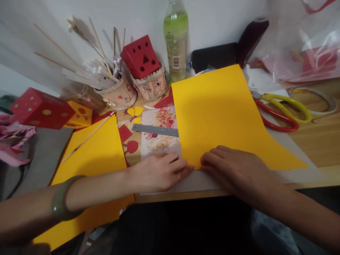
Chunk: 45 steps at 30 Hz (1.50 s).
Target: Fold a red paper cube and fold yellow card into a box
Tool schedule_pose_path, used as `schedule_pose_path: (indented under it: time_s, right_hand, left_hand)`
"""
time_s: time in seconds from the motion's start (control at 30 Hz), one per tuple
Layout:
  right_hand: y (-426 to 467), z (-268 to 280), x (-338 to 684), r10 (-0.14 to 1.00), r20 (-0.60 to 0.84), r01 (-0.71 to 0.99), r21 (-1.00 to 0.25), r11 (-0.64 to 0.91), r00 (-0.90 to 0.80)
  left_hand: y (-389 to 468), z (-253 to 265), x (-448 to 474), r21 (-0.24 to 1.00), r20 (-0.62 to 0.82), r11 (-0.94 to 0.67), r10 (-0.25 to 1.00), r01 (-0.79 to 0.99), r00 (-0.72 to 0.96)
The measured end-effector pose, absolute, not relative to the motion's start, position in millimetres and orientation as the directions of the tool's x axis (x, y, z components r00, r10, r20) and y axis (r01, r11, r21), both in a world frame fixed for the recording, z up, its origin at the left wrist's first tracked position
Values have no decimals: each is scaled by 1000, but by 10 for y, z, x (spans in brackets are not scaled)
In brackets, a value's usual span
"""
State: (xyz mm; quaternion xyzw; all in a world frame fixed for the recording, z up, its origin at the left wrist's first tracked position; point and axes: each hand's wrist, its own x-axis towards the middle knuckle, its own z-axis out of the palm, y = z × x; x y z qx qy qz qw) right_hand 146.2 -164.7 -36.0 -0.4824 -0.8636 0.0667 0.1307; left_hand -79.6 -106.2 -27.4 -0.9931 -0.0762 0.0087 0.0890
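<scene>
1. On the wooden worktop [318,141], largest item: one sheet of yellow card [220,113], lying flat and slightly askew, far edge near the wall, near corner at the front edge. No crease, cut or marking shows on it; the work on this sheet looks barely begun, with any folding or cutting yet to be done.
2. Second yellow sheet [98,148], left of the first, overhanging the worktop front, with a thin wooden stick [87,136] lying across it.
3. Left hand [159,171], palm down, fingers flattened together, fingertips pressing the near corner of the yellow card; nothing pinched. A green bangle [60,202] sits on the wrist.
4. Right hand [233,168], palm down, fingers together and flat on the same near edge, just beside the left fingertips; holding nothing.
5. Red box with cut-out shapes [39,108], far left; a smaller red box [140,56] rests on a stick-built holder by the wall.
6. Green-tinted bottle [175,39], upright against the wall.
7. Scissors with yellow and red handles [281,109], right of the card, apart from both hands.
8. Speckled paper [159,131] between the sheets, a grey ruler [155,130] lying across it.
9. Red paper scraps [130,146], smallest pieces, scattered beside the ruler.
</scene>
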Motion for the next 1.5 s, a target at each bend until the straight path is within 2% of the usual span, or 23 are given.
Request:
schedule_pose_path:
  time_s: [0.13, 0.23, 0.47, 0.6, 0.87, 1.0, 1.13, 1.3, 1.5]
  right_hand:
    - [-1695, -407, 1469, 817, 258, 826, -107, 554, -515]
    - [-1690, -458, 1511, 790, 271, 814, -42, 580, -549]
    - [-1612, -471, 1575, 809, 179, 805, -117, 582, -559]
    - [-1588, -436, 1569, 844, 137, 830, -159, 535, -518]
    - [-1587, -458, 1552, 855, 141, 854, -88, 513, -499]
    - [-1589, -445, 1537, 863, 103, 864, -43, 501, -495]
    - [-1580, -419, 1528, 851, 111, 855, -20, 518, -513]
    - [-1572, -394, 1518, 843, 128, 850, 3, 527, -523]
    - [-1572, -361, 1495, 851, 127, 859, 25, 511, -510]
  left_hand:
    - [-1070, -304, -814, -179, -1, -970, 167, 164, 986]
    - [-1083, -305, -832, -171, -8, -972, 164, 160, 986]
    - [-1110, -270, -831, -150, -46, -976, 167, 158, 985]
    - [-1128, -266, -832, -136, -15, -975, 177, 173, 984]
    - [-1160, -337, -907, -107, 50, -972, 206, 210, 977]
    - [-1123, -307, -820, -67, 144, -959, 262, 274, 954]
    - [-1092, -288, -642, -57, 210, -981, 168, 184, 963]
    - [-1079, -379, -512, 83, 129, -943, 330, 321, 935]
    - [-1056, -373, -559, 272, 115, -888, 414, 372, 903]
